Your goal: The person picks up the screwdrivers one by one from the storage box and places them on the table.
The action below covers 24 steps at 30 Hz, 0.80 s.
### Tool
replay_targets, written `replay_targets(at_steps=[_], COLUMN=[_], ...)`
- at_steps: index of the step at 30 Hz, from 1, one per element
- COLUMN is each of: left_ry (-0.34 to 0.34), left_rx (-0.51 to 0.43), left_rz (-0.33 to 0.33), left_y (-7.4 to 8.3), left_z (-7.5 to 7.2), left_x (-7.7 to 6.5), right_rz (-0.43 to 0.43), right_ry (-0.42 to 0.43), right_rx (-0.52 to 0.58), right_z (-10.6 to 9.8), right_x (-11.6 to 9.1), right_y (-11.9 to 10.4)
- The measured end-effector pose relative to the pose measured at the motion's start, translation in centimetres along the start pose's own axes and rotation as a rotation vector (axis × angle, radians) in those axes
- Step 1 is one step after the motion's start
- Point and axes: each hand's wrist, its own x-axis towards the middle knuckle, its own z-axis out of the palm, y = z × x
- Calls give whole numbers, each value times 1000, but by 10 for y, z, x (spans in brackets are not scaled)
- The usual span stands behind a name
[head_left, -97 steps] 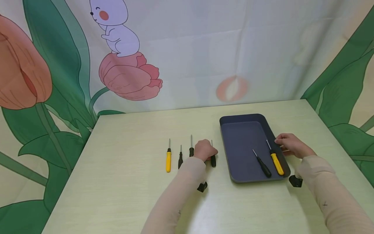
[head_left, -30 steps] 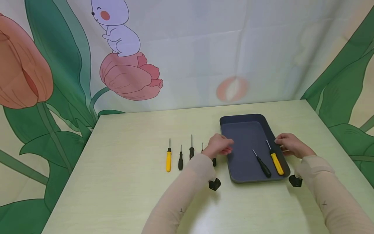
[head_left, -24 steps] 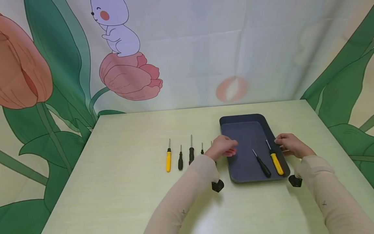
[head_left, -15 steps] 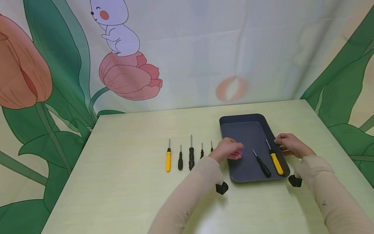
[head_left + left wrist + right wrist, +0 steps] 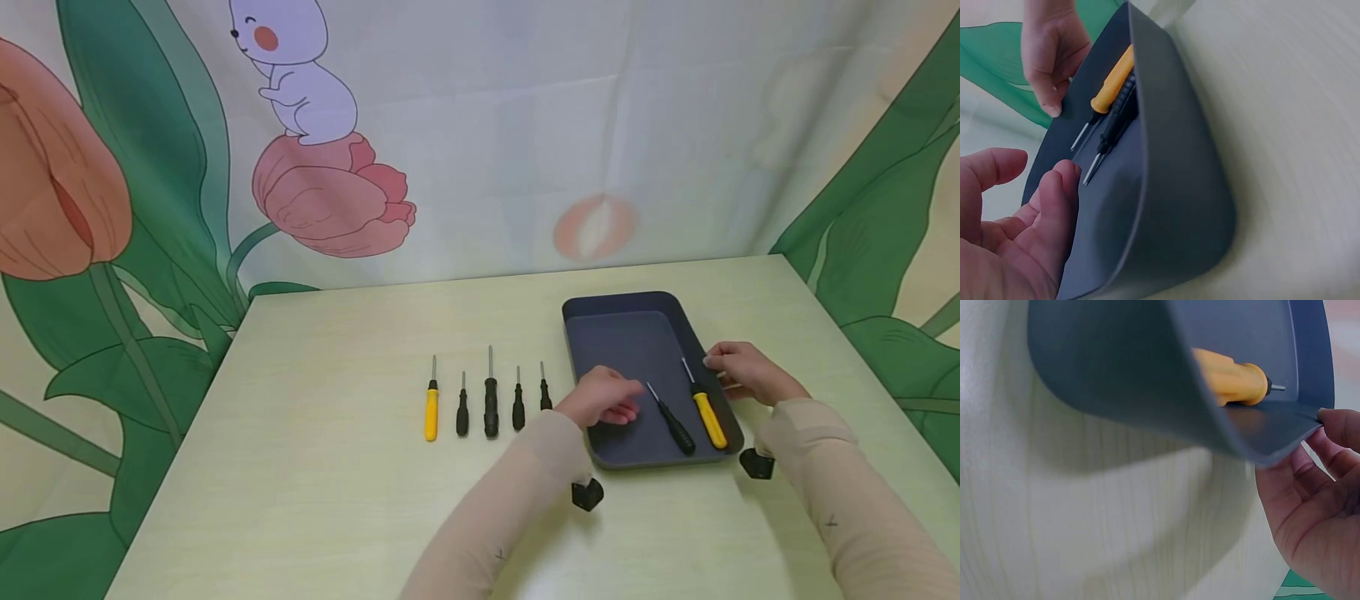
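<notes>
My left hand point(image 5: 602, 395) hovers over the left part of a dark grey tray point(image 5: 622, 342), thumb and fingers apart around nothing, as the left wrist view point(image 5: 1013, 219) shows. Just beyond its fingertips lies a black-handled screwdriver point(image 5: 677, 427) in the tray. Beside that, along the right wall, is a yellow-handled screwdriver point(image 5: 708, 417). My right hand point(image 5: 753, 372) pinches the tray's right rim, with the thumb at the edge and fingers outside below it in the right wrist view point(image 5: 1319, 506).
Left of the tray, several screwdrivers lie in a row on the pale table point(image 5: 300, 467): a yellow-handled one point(image 5: 431, 414) at the far left, then black-handled ones, the longest point(image 5: 491, 407) mid-row. The rightmost black one point(image 5: 545, 396) is partly behind my left hand. A printed curtain point(image 5: 480, 167) hangs behind.
My left hand has moved right from the row of screwdrivers to above the tray, uncovering the screwdrivers it hid. The right hand has stayed at the tray's rim.
</notes>
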Motion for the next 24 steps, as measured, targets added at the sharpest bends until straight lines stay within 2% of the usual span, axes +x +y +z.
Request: replay_targets(at_steps=[6, 14, 24], left_ry=[29, 95, 187], left_rx=[46, 158, 316], left_rz=[-10, -19, -25], left_y=[-4, -5, -12], left_z=[11, 24, 38], left_x=[0, -1, 11], right_rz=[5, 10, 12], right_ry=[-1, 1, -20], right_rx=[-9, -17, -30], right_z=[0, 0, -1], right_x=[0, 1, -1], right_y=[-1, 1, 0])
